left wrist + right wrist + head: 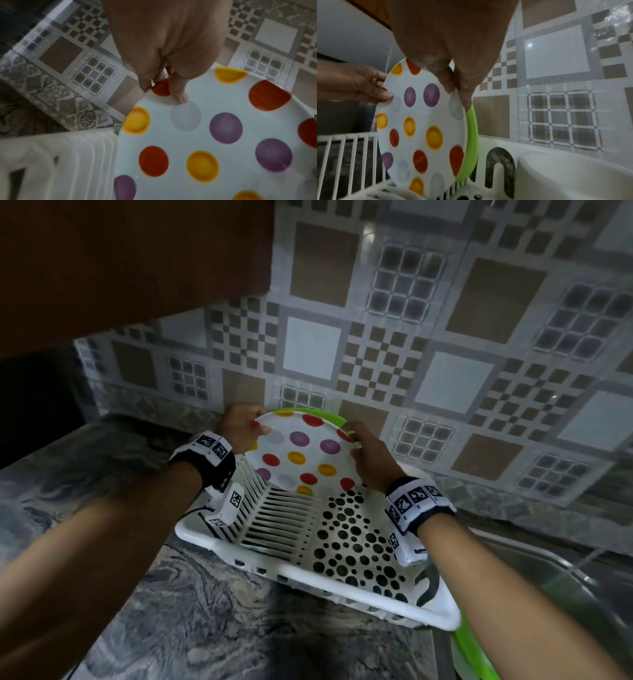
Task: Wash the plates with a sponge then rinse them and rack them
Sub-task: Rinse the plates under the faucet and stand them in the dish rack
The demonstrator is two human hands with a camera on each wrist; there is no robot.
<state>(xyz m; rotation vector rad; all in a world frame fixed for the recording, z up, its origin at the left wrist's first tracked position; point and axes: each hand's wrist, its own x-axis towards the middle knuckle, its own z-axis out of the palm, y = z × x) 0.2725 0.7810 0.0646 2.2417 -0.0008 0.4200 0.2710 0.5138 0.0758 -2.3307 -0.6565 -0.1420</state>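
A white plate with red, yellow, purple and grey dots (301, 453) (214, 142) (421, 121) stands nearly upright at the far end of the white plastic dish rack (308, 546) (539, 169). My left hand (241, 426) (163, 83) pinches its upper left rim, thumb on the face. My right hand (366, 453) (455, 86) pinches the upper right rim. A green plate (337, 417) (472, 142) stands right behind the dotted one, mostly hidden by it.
The rack sits on a grey marbled counter (212, 611) against a patterned tiled wall (445, 354). A steel sink (555, 583) lies to the right. Another green plate edge (469, 652) shows under the rack's near corner. A brown cabinet (120, 258) hangs upper left.
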